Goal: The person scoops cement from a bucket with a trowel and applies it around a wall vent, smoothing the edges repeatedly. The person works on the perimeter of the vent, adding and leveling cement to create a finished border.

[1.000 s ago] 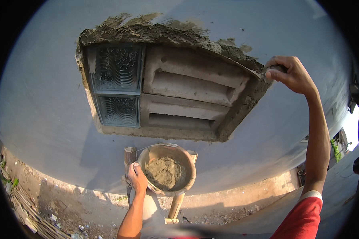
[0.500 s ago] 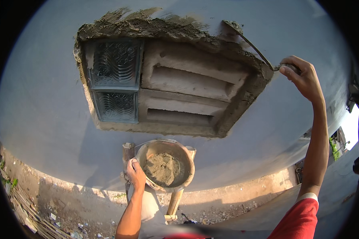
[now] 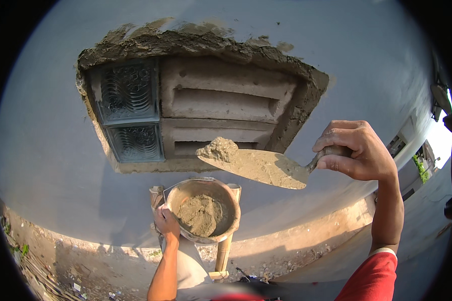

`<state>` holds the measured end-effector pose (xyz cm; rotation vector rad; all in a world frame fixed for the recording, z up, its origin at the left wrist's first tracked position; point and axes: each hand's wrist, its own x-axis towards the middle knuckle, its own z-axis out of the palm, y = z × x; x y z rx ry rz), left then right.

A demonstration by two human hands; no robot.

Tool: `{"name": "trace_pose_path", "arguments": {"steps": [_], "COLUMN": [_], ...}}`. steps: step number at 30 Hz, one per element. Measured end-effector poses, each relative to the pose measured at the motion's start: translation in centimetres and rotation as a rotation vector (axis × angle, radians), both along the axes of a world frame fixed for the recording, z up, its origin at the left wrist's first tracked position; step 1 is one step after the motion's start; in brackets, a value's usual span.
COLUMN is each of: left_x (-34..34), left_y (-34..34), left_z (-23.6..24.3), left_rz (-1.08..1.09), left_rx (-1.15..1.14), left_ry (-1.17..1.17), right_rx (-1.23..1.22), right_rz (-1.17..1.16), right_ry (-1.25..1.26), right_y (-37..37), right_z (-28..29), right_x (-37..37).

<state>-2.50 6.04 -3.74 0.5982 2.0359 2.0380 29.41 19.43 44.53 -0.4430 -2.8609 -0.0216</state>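
Observation:
My right hand (image 3: 355,150) grips the handle of a trowel (image 3: 258,164), held level above the bowl with a lump of grey mortar (image 3: 218,148) on its tip. My left hand (image 3: 165,220) holds the left rim of a round bowl (image 3: 233,220) half full of mortar (image 3: 202,214). The bowl rests on top of a wooden post (image 3: 223,251). Behind them, a rough opening (image 3: 306,95) in the pale wall is edged with wet mortar. It holds two patterned glass blocks (image 3: 128,113) on the left and concrete vent blocks (image 3: 221,100) on the right.
The pale plastered wall (image 3: 50,150) fills most of the view. A dirt strip with rubble (image 3: 75,261) runs along its foot, with some greenery at the lower left. Buildings and a tree (image 3: 419,160) show at the far right.
My right hand has come down from the upper right edge of the opening, and the trowel now carries a lump of mortar over the bowl. My left hand stays on the bowl's rim.

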Motion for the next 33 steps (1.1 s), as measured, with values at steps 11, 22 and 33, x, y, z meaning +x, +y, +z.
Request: {"name": "trace_pose_path", "arguments": {"steps": [11,22,33], "left_x": [-0.4,0.4,0.3], "left_y": [0.0,0.2,0.0], "left_z": [-1.1,0.9,0.6], "left_rz": [0.033,0.077,0.062], "left_rx": [-0.098,-0.087,-0.077], "left_ry": [0.095,0.076,0.114], "right_rx": [0.332,0.141,0.241], "right_rz": [-0.287,-0.270,-0.475], "right_ry": [0.261,0.185,0.234], "right_y": [5.8,6.4,6.7], "right_z": [2.4,-1.3,-4.3], "right_x": [-1.3,-0.8,-1.8]}}
